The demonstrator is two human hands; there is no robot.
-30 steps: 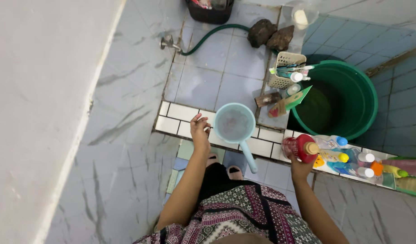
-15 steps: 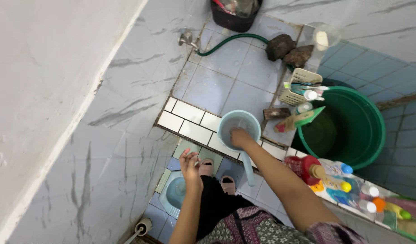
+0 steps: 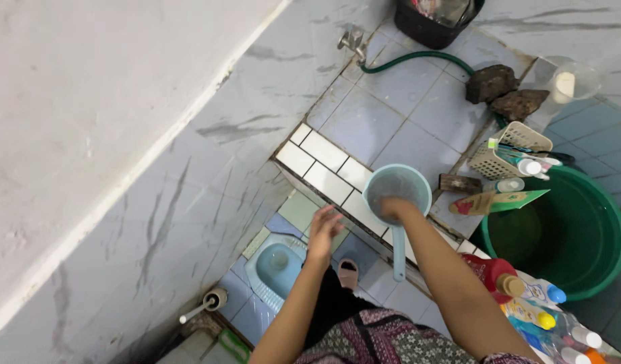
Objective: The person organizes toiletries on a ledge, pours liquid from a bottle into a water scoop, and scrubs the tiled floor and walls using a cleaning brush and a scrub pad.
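the right hand point(image 3: 391, 210) is reaching down into the pale blue dipper point(image 3: 396, 192), which is sitting on the white tiled ledge point(image 3: 320, 162), near the ledge's front edge, with its long handle hanging over that edge toward the person. the fingers are hiding inside the bowl of the dipper, so i cannot tell if they are closing on something or only pressing on the bottom. the left hand point(image 3: 324, 229) is hovering in the air over the floor side of the ledge, fingers spread and holding nothing (it looks a little blurred). below it the blue squat toilet point(image 3: 278, 264) is lying in the floor, and a brush point(image 3: 206, 303) is standing near the wall. to the right of the dipper a green bucket point(image 3: 573, 232) is standing, with a white basket of toiletries point(image 3: 502, 152) at its rim and a red bottle point(image 3: 489, 273) among other bottles beside it. as far as i can judge, the work with the dipper is only beginning: it is not yet lifted from the ledge, and i cannot see whether water is inside it.
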